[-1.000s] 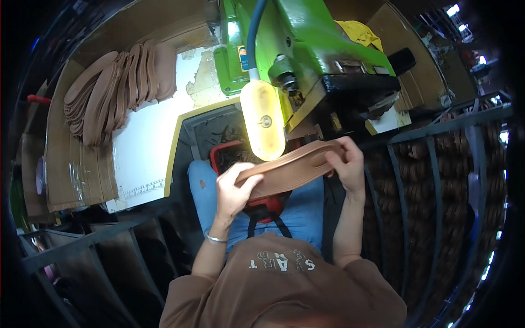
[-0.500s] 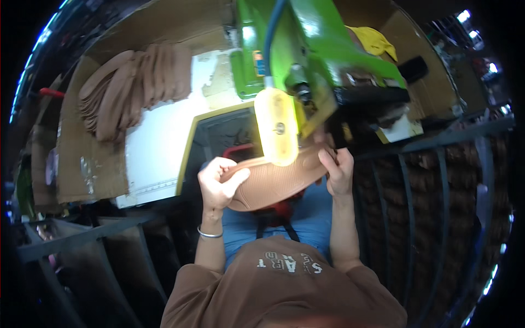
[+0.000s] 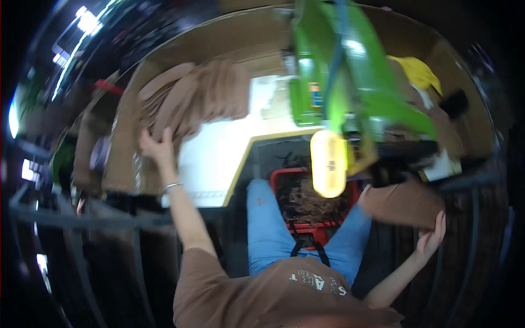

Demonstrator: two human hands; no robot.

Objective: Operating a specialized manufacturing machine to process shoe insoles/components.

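My right hand (image 3: pixel 432 235) grips a brown shoe insole (image 3: pixel 404 203) by its outer end, off to the right over the dark rack. Its fingers are partly hidden behind the sheet-like piece. My left hand (image 3: pixel 157 146) is at the near end of a row of stacked brown insoles (image 3: pixel 219 90) on the left of the worktable; thumb and fingers are spread apart, holding none of them clearly. Between the hands stands a green machine (image 3: pixel 372 76) with a lit yellow lamp (image 3: pixel 328 164) hanging at its front.
Cardboard walls (image 3: pixel 123 136) surround the white worktable (image 3: pixel 213 158). Below its yellow-edged notch, a red bin (image 3: pixel 276 183) of brown scraps sits between my knees. A yellow cloth (image 3: pixel 421 74) lies right of the machine. Dark metal rack bars (image 3: pixel 109 221) flank me on both sides.
Both hands held the insole under the lamp earlier. My left hand has let go and moved left to the stack; my right has carried the insole out to the right. The view has shifted.
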